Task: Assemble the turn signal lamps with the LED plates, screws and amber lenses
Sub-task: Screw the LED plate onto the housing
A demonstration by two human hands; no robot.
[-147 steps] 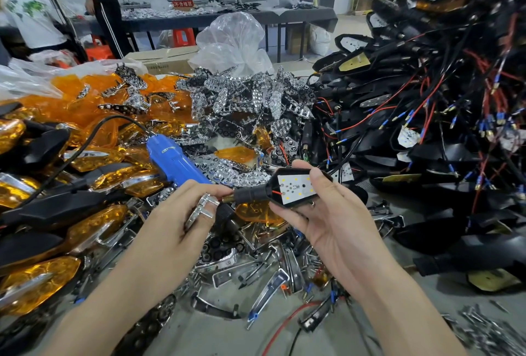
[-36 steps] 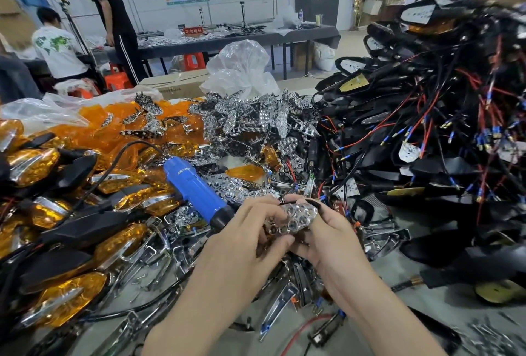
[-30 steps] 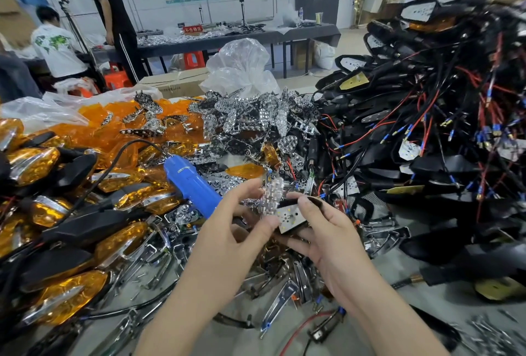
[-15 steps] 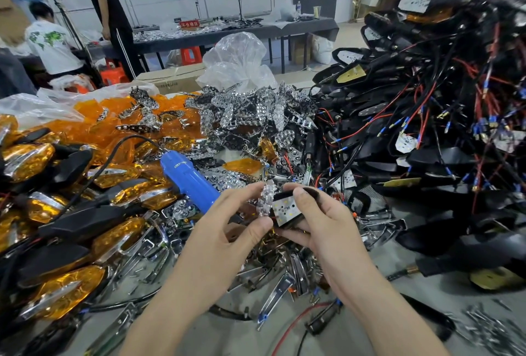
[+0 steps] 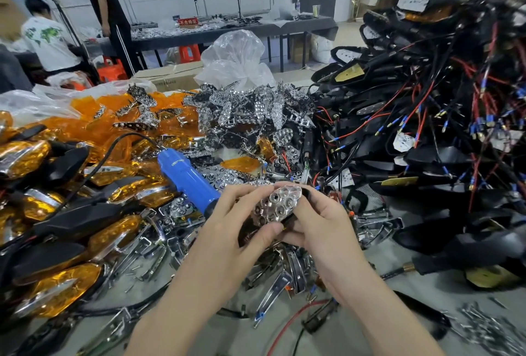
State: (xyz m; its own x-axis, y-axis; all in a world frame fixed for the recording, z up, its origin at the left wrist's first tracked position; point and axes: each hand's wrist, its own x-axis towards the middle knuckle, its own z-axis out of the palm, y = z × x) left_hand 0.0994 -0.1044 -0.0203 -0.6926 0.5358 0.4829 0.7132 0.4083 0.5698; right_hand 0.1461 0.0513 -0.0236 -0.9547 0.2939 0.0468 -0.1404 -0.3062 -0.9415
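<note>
Above the bench [image 5: 404, 290], the lamp [image 5: 280, 204] sits between fingers [image 5: 236, 199].

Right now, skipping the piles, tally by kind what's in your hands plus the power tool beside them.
Chrome reflector plate, pinched by the left hand: 1
Black lamp housing, held in the right hand: 1
Blue electric screwdriver, lying on the pile beside the left hand: 1
Total: 3
</note>
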